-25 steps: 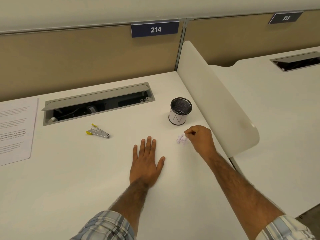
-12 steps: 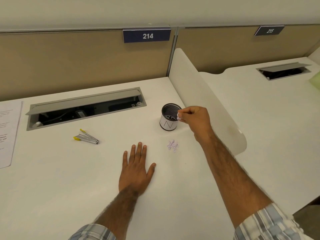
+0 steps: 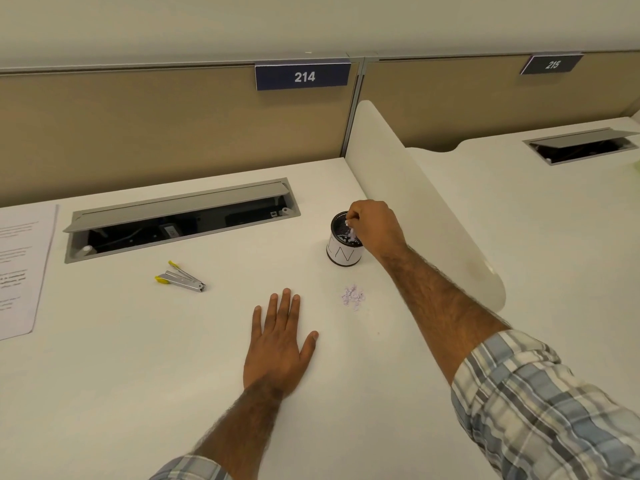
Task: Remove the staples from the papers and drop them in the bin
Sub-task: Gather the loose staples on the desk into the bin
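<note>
Papers [image 3: 21, 271] lie at the white desk's [image 3: 138, 375] left edge, with a yellow-tipped staple remover [image 3: 180, 277] further right. The person's left hand [image 3: 277, 344] rests flat on the desk, fingers straight. Near it sits a small heap of staples [image 3: 353, 296]. Behind the heap, the right hand [image 3: 375, 226] pinches a few more over the open bin [image 3: 343, 252].

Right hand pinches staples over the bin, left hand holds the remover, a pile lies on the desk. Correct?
No: in the head view the left hand lies flat on the desk, holding nothing; the remover lies apart, to its left. Right hand, staples, bin and pile are as you say.
</note>
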A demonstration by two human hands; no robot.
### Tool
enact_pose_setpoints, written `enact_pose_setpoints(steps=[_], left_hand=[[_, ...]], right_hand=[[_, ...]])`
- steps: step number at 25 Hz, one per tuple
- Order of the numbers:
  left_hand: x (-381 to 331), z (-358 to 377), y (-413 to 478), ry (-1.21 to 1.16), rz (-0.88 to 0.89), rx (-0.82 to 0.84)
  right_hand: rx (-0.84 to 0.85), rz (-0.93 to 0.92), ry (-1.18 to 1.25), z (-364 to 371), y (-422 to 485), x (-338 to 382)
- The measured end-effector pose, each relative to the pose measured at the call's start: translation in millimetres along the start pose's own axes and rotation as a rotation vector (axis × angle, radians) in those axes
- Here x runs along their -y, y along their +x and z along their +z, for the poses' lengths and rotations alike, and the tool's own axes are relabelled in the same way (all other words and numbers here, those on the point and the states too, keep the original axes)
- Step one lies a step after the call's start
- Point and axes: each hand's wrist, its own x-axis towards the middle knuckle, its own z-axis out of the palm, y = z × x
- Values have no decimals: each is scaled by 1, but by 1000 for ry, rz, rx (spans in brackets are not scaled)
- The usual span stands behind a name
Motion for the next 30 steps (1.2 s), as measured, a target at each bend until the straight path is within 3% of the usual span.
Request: enact_pose_setpoints(steps=[6, 10, 14, 18, 21, 26, 30], left_hand=[[0, 1, 0, -8, 6, -4], [1, 1, 0, -3, 2, 3], [0, -1, -1, -4, 4, -1], [0, 1, -1, -4, 2, -7], [1, 1, 0, -7, 2, -3], [1, 1, 0, 6, 2, -14], [2, 3, 0, 14, -1, -9]], right_hand=[[0, -74, -123, -2, -1, -2], [-55, -33, -74, 0, 2, 2], [24, -5, -115, -3, 3, 3], [-2, 12, -46, -5, 3, 0], [-38, 50, 187, -6, 1, 1], [-14, 297, 943, -21, -11, 13], [-25, 306, 1116, -35, -29, 11]])
